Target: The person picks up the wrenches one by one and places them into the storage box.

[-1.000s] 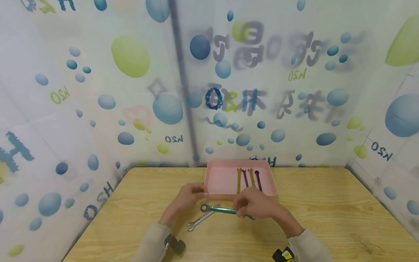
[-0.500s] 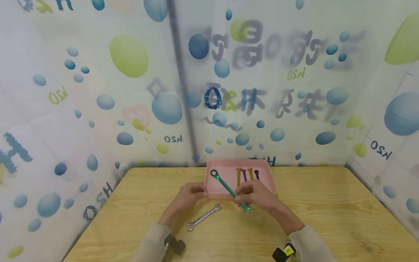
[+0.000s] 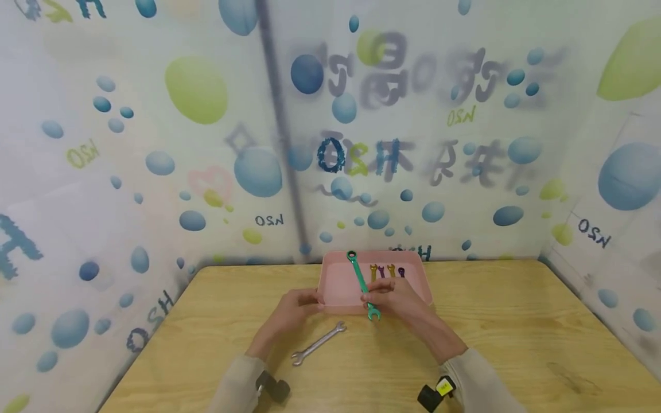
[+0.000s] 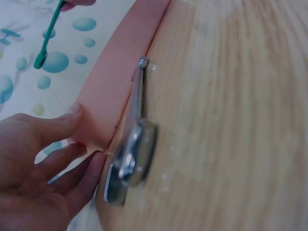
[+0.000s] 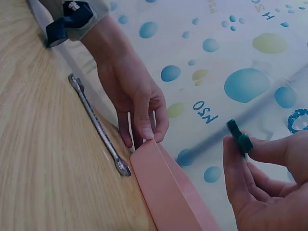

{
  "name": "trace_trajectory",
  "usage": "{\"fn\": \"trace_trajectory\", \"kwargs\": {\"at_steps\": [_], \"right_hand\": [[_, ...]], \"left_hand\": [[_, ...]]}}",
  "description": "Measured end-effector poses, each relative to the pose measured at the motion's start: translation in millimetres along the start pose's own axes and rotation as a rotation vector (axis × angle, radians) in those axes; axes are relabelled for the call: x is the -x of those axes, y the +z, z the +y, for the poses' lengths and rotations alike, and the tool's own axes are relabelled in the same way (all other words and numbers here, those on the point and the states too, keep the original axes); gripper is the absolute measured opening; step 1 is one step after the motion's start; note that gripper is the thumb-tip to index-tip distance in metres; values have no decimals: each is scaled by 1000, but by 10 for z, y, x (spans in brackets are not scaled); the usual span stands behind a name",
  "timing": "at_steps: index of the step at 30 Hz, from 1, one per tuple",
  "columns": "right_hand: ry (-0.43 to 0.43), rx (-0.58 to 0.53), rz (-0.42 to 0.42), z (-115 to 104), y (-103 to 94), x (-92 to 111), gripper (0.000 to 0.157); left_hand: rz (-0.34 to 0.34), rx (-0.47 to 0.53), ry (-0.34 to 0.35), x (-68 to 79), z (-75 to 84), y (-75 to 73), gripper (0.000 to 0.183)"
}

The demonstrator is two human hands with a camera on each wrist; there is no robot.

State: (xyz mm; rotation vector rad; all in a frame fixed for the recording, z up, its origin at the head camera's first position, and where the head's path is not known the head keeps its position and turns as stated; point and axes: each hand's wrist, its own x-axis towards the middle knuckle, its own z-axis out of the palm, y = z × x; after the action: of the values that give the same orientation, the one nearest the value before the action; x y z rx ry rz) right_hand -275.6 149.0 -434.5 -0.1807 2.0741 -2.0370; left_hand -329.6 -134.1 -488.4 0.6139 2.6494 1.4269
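Note:
My right hand [image 3: 400,299] pinches a green combination wrench [image 3: 360,277] by its shank, between thumb and fingers. The wrench is held above a pink tray [image 3: 338,285], ring end pointing away and open jaw toward me. At the tray's near left corner my left hand [image 3: 291,311] grips the wall, thumb at the rim [image 5: 150,139] and fingers around the corner. Inside the tray, on its right side, lie gold wrenches [image 3: 391,269] and purple wrenches [image 3: 401,272], their lower parts hidden by my right hand. A silver open-end wrench [image 3: 318,344] lies on the table before the tray.
The wooden table [image 3: 496,332] runs back to a light patterned curtain [image 3: 439,172] with blue and green spots. Similar curtain closes both sides. The tray stands near the table's far edge.
The green wrench has risen from beside the silver one to over the tray and turned from nearly level to pointing away. My left hand stays on the tray corner.

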Motion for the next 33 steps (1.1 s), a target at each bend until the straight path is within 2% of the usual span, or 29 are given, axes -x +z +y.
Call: {"fn": "trace_trajectory", "kwargs": {"at_steps": [6,9,14,26,33], "right_hand": [[80,-93,53,-38,80,-198,42],[120,-113,49,-54,108,-322,34],[204,-25,70,-61,93,-454,15],[269,62,115,-32,15,-667,12],[300,153,137,-11,39,-735,12]], "left_hand": [[7,5,-3,-10,-78,21,3],[5,13,-20,21,-82,28,4],[0,33,-28,51,-72,34,6],[-12,40,8,-13,-59,-11,5],[-12,44,-15,-14,-49,-13,5]]}}
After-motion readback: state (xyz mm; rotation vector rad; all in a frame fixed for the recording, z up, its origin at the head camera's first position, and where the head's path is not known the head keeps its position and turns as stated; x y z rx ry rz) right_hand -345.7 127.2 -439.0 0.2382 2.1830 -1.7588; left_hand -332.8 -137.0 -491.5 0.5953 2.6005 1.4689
